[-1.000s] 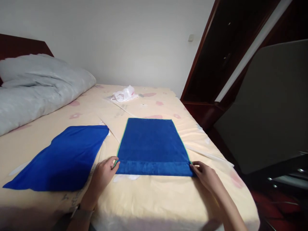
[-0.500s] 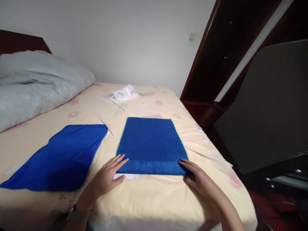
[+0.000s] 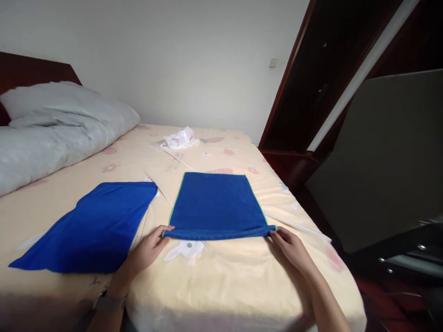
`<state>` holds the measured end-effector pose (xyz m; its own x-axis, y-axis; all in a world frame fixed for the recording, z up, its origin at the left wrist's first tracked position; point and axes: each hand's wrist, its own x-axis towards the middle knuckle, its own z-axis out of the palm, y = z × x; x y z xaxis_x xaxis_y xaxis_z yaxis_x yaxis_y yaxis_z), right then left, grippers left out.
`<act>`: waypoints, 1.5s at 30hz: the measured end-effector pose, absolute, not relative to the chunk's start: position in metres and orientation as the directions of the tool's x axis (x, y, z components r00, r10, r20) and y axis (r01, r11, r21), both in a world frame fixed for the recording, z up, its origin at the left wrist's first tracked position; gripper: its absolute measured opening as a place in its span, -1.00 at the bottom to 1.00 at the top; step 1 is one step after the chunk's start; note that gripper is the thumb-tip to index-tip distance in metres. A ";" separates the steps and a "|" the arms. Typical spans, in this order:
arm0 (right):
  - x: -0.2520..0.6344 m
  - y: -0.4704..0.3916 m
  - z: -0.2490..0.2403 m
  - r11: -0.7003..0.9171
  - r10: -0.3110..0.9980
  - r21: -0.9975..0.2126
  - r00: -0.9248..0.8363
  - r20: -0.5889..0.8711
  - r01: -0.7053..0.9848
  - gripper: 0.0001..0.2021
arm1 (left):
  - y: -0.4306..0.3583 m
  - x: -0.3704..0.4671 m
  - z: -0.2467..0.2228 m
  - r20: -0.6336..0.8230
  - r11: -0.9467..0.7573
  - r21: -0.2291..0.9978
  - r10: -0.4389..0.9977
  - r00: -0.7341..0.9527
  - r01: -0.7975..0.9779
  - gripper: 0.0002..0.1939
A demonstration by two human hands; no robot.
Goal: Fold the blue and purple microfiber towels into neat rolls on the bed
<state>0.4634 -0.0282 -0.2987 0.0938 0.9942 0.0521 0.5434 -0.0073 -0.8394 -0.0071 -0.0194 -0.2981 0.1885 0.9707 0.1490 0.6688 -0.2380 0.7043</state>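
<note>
A dark blue towel (image 3: 218, 200) with green edging lies flat on the bed, its near edge turned over into a narrow roll. My left hand (image 3: 152, 244) pinches the roll's left end between thumb and fingers. At the right end, my right hand (image 3: 287, 245) is closed on the same roll, thumb and fingers together. Left of the towel lies a brighter blue cloth (image 3: 97, 226), spread out unevenly and touched by neither hand's fingers; my left forearm passes close to its near right corner.
The patterned cream bedsheet (image 3: 221, 286) lies under everything. Farther back is a crumpled white plastic bag (image 3: 182, 138). A grey quilt (image 3: 65, 129) is heaped at the left, by a dark headboard (image 3: 38, 69). Right of the bed stands a large dark panel (image 3: 391, 161).
The towel's near edge has gone from a wide flat fold to a thinner roll, farther from me. Both hands have closed from lying spread on the fold to gripping its ends.
</note>
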 end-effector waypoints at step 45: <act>0.454 -0.041 -0.300 0.256 0.966 -0.581 -0.185 0.179 0.773 -0.53 | -0.013 -0.002 -0.312 0.429 -0.518 0.299 0.823 0.372 0.801 -0.54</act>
